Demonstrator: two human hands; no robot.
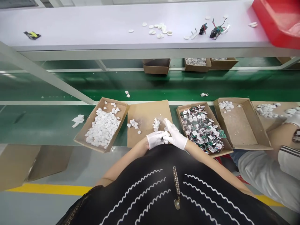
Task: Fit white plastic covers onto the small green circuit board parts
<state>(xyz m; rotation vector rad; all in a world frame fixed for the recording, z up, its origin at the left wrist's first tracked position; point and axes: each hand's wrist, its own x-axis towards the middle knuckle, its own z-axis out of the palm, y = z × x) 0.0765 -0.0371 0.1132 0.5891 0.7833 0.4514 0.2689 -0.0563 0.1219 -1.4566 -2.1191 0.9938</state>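
Note:
Both my hands wear white gloves and meet close to my body, over the near edge of a flat cardboard sheet (147, 115). My left hand (156, 139) is curled shut around a small white part I can barely make out. My right hand (176, 135) lies across it, fingers pointing up and left, pressed onto the same small part. A little pile of white plastic pieces (156, 123) sits just beyond my fingers. A second small pile of white pieces (133, 124) lies further left on the sheet.
A cardboard tray of white plastic shells (102, 126) stands at the left. A tray of small green circuit boards (202, 128) stands at the right, then a nearly empty tray (241, 123). Another person's gloved hand (292, 118) and sleeve are at far right. A red bin (278, 20) sits on the upper shelf.

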